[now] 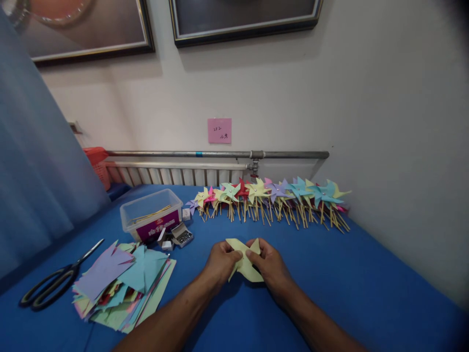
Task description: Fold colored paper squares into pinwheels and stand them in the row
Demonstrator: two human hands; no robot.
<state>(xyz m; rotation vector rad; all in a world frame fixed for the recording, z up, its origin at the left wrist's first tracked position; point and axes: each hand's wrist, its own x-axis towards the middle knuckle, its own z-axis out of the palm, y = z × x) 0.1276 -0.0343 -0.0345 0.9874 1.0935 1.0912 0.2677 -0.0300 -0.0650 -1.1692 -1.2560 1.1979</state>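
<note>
A pale yellow paper pinwheel piece is held over the blue table between my two hands, some of its corners folded inward. My left hand is closed on its left side, with the thumb pressing near the centre. On the other side, my right hand pinches the paper, its thumb also close to the middle. The fingers behind the sheet are partly hidden. No stick shows on this piece.
A pile of cut coloured paper lies left, beside black-handled scissors. Behind it stand a clear plastic tub with sticks and an open small box of metal pins. Finished pinwheels line the wall side of the blue table.
</note>
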